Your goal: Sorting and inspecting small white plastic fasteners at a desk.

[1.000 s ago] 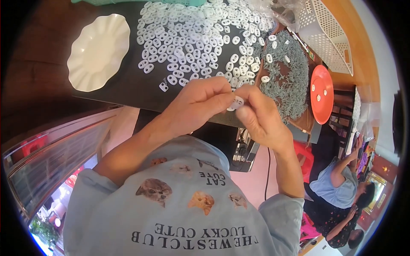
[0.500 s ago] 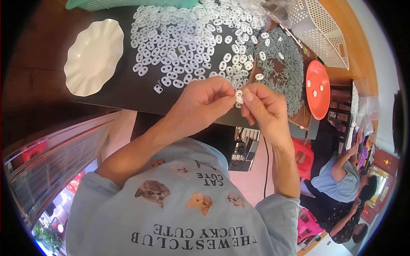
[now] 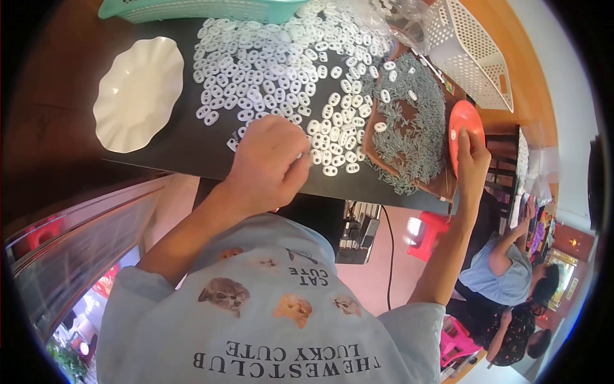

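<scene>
While the left hand [image 3: 268, 165] curls beside white pieces [image 3: 325, 141], the right hand [image 3: 474, 160] overlaps the red plate [image 3: 467, 114] — whether pinching, unclear

teal basket [image 3: 204, 13] cut off by top edge, inside of curled left hand [image 3: 268, 160] hidden, red plate [image 3: 463, 115] partly behind right hand [image 3: 473, 157]

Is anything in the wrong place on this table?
Maybe! A few white two-holed pieces lie on or beside the heap of small grey pieces, apart from the big white spread. They look like strays, though someone could have put them there.
</scene>
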{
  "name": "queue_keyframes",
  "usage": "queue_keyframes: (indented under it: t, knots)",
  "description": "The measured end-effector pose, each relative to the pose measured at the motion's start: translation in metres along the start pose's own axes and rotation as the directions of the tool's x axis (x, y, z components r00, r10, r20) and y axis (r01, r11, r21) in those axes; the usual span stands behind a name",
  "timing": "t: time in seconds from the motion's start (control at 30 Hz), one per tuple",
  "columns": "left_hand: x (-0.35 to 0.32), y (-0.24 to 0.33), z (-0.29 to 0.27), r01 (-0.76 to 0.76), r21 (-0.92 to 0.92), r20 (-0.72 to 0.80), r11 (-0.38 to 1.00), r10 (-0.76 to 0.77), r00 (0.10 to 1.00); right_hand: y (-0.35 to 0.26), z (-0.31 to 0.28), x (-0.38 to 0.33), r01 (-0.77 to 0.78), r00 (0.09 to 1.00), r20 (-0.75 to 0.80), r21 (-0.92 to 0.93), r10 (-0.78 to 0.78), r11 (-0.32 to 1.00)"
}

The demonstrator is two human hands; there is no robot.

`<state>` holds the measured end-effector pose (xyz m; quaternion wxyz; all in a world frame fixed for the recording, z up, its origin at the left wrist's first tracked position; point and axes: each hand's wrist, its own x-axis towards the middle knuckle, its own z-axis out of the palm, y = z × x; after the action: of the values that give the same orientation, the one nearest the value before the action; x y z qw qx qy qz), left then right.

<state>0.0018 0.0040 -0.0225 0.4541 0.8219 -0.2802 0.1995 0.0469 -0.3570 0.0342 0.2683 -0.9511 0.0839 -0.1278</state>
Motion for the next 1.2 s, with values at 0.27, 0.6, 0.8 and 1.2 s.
queue_keyframes:
  t: [0.27, 0.6, 0.8, 1.2]
  knots:
    - [-0.004, 0.000, -0.001, -0.019, 0.040, 0.017, 0.999, 0.018, 1.000, -0.136, 0.094, -0.010, 0.603, 0.730, 0.290, 0.152, -0.619, 0.783]
    - [-0.008, -0.001, -0.003, -0.021, 0.053, 0.035, 0.998, 0.019, 0.999, -0.146, 0.118, 0.012, 0.690, 0.634, 0.339, 0.158, -0.695, 0.706]
    - [-0.008, -0.002, -0.003, -0.014, 0.054, 0.041, 0.998, 0.012, 0.999, -0.145, 0.135, 0.027, 0.740, 0.637, 0.295, 0.022, -0.712, 0.672]
    - [-0.009, -0.001, -0.005, -0.014, 0.028, 0.050, 1.000, 0.013, 0.999, -0.151, 0.135, 0.040, 0.721, 0.672, 0.326, -0.082, -0.665, 0.688]
